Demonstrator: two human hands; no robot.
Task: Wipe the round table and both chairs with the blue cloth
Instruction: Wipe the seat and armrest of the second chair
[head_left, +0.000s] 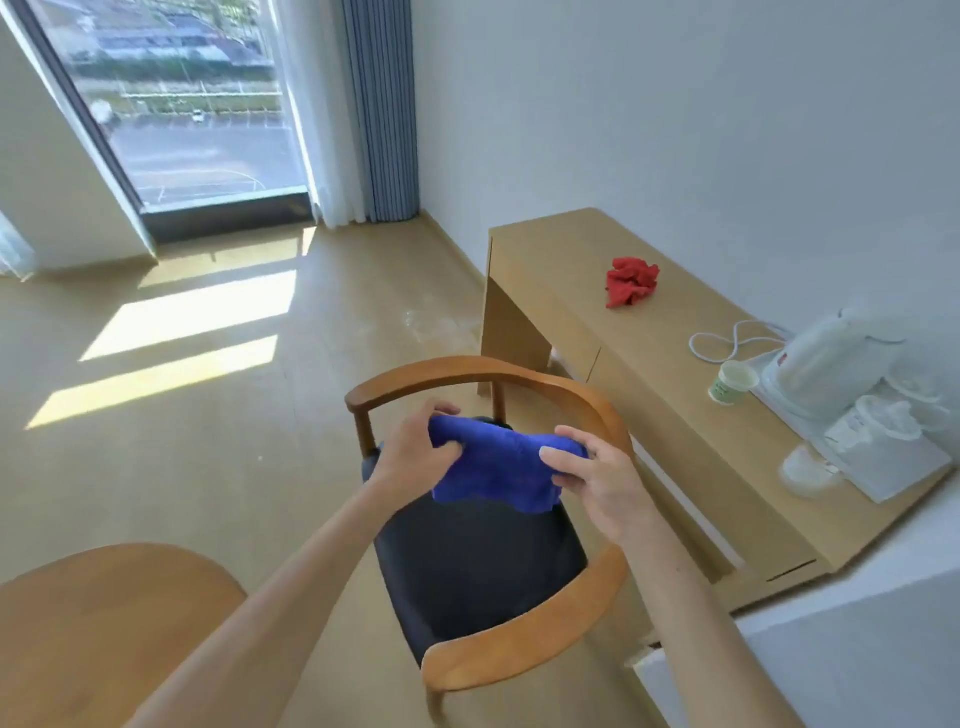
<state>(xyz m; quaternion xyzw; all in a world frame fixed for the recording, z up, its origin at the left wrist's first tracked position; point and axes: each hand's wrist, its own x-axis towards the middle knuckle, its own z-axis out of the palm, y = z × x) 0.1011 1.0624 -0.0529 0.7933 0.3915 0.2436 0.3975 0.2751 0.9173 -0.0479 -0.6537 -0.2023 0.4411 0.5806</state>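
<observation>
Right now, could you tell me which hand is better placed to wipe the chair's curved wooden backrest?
Left, probably: the left hand grips the blue cloth nearest the curved wooden backrest; the right hand is nearer the armrest.

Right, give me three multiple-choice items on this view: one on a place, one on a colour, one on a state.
1. Where does the red cloth lie?
A. on the chair seat
B. on the desk
C. on the floor

2. What colour is the cloth held over the chair?
A. blue
B. green
C. white

3. How is the blue cloth held?
A. by the left hand alone
B. by no hand, it lies flat on the round table
C. by both hands

Answers:
1 B, it sits crumpled on the desk by the wall.
2 A, the held cloth is deep blue.
3 C, the left hand and right hand each curl fingers round an end.
</observation>
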